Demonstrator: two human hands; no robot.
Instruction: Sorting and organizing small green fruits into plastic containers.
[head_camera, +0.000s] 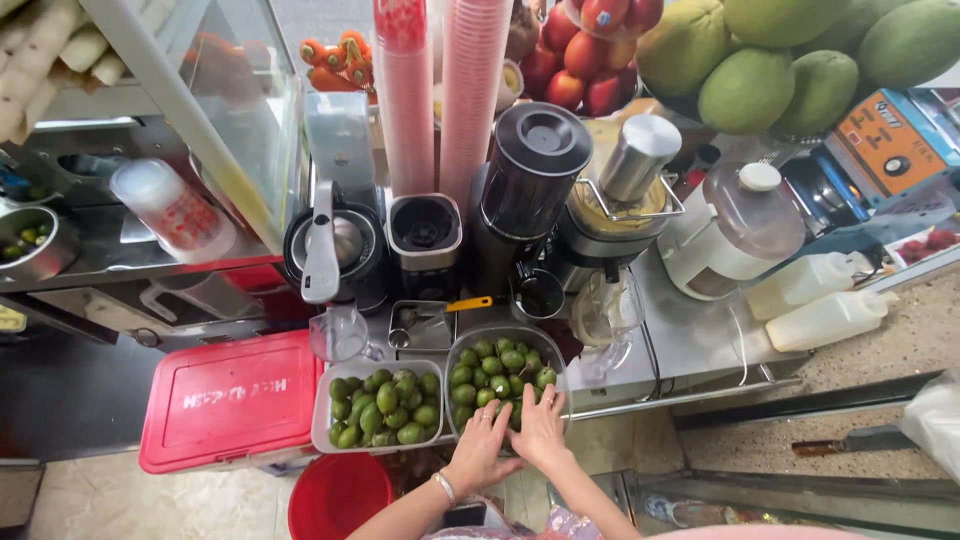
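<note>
As they meet at six o'clock, both hands, left hand (482, 446) and right hand (541, 428), rest spread, palms down, on the metal tray (462, 345) of green fruit (496, 366), steadying it.

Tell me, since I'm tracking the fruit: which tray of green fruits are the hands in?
The right-hand tray; both hands rest in it, while the left tray is untouched.

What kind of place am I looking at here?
Most likely a juice stall: blenders and a juicer on the counter, stacked pink cups, piled fruit. Both hands rest in a tray of small green fruits.
</note>
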